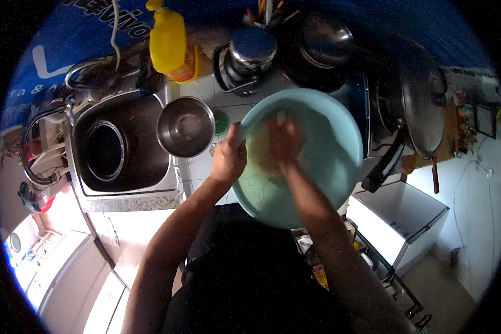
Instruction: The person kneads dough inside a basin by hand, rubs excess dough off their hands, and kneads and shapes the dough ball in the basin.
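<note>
A large pale green basin (pixel 334 183) stands on the tiled counter in front of me. My left hand (pixel 229 160) grips its left rim, with the thumb up at the edge. Inside the basin is my right hand (pixel 285 140), smeared by motion over a brownish patch on the bottom; its fingers are too blurred to read. Just left of my left hand sits a steel bowl (pixel 186 127) between the basin and the sink. A small green round item (pixel 221 121) lies between bowl and basin.
The sink (pixel 145 161) at the left holds a dark round pan (pixel 103 150). A yellow bottle (pixel 168 42), a metal pot (pixel 253 50) and a dark pan (pixel 320 44) stand behind. A large lidded pan (pixel 423 106) is at the right.
</note>
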A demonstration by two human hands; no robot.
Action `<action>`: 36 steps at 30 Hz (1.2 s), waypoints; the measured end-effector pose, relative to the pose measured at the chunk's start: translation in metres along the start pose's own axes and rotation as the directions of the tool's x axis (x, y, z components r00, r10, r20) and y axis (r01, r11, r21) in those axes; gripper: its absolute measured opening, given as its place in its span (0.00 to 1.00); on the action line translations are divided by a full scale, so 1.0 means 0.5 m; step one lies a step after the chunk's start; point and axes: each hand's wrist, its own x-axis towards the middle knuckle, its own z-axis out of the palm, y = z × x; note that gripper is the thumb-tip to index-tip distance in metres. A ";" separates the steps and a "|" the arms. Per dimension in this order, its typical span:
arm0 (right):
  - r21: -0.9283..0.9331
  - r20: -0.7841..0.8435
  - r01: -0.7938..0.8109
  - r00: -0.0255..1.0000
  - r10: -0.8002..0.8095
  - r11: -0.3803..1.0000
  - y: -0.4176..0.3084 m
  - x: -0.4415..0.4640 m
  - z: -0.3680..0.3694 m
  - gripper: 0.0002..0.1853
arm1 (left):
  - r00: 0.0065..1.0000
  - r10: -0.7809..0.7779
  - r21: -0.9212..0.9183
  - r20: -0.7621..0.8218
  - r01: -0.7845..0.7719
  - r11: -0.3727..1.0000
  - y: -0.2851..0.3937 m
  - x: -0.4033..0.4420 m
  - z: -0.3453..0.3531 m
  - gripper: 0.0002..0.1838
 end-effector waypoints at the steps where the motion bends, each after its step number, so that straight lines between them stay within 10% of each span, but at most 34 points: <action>1: -0.062 0.030 -0.086 0.996 0.088 0.994 0.000 0.022 0.008 0.22 | 0.999 0.050 0.017 -0.005 -0.049 0.999 -0.007 0.001 0.001 0.30; 5: -0.115 0.129 -0.103 0.985 0.118 0.988 0.008 0.049 -0.018 0.23 | 0.999 0.042 0.005 0.007 -0.042 0.999 0.001 0.014 -0.007 0.29; 10: 0.361 0.448 -0.073 0.888 -0.104 0.930 0.045 0.039 -0.075 0.27 | 0.997 -0.081 0.051 0.015 0.080 0.995 0.010 0.010 -0.001 0.27; 12: 0.722 0.378 -0.252 0.924 -0.062 0.645 0.033 -0.031 -0.146 0.18 | 0.992 0.001 0.024 -0.126 0.002 1.000 -0.004 0.008 0.013 0.25; 13: 0.651 0.388 -0.158 0.910 -0.146 0.743 0.056 -0.059 -0.173 0.15 | 0.991 -0.048 0.002 -0.126 0.049 0.999 0.015 0.007 0.004 0.23; 14: 0.171 -0.056 0.489 0.872 -0.487 0.856 0.071 -0.107 -0.160 0.10 | 0.991 -0.044 -0.001 -0.123 0.044 0.999 0.019 0.009 0.000 0.23; 15: 0.299 0.188 0.237 0.935 -0.300 0.924 0.003 -0.122 -0.231 0.08 | 0.994 -0.080 -0.014 -0.073 0.080 0.997 0.021 0.010 -0.004 0.23; 16: 0.231 0.104 0.454 0.868 -0.486 0.860 0.016 -0.139 -0.221 0.11 | 0.993 -0.117 -0.026 -0.020 0.116 0.993 0.021 0.009 -0.003 0.22; 22: -0.155 0.074 0.580 0.814 -0.576 0.800 0.018 -0.161 -0.131 0.15 | 0.996 -0.063 -0.053 -0.057 0.060 0.997 0.020 0.007 0.005 0.22; 32: -0.091 0.550 0.399 0.784 -0.288 0.913 -0.002 0.000 -0.048 0.22 | 0.976 0.185 0.007 -0.118 -0.185 0.983 -0.034 0.007 0.017 0.25; 36: 0.434 0.626 -0.432 0.776 0.080 0.791 0.041 0.095 -0.086 0.46 | 1.000 -0.009 0.052 -0.017 0.010 0.999 0.014 0.011 -0.006 0.25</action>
